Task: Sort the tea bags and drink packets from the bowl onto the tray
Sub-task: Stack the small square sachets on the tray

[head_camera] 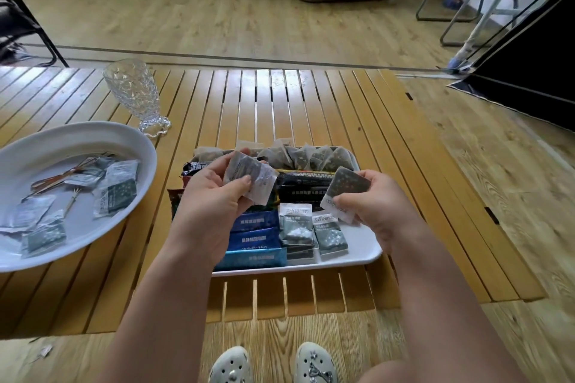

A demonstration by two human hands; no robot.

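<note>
I am pinching several loose sugar sachets (250, 185) in my left hand (214, 199) and one sachet (348, 193) in my right hand (378, 211) at mid-frame, so the left bunch is risking slipping and scattering the sorted rows on the white tray (370, 250).

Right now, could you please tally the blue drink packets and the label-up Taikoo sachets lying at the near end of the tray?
Blue drink packets: 3
Taikoo sachets, label up: 2
Total: 5
The darker packets under the sachets are too hidden to count.
</note>
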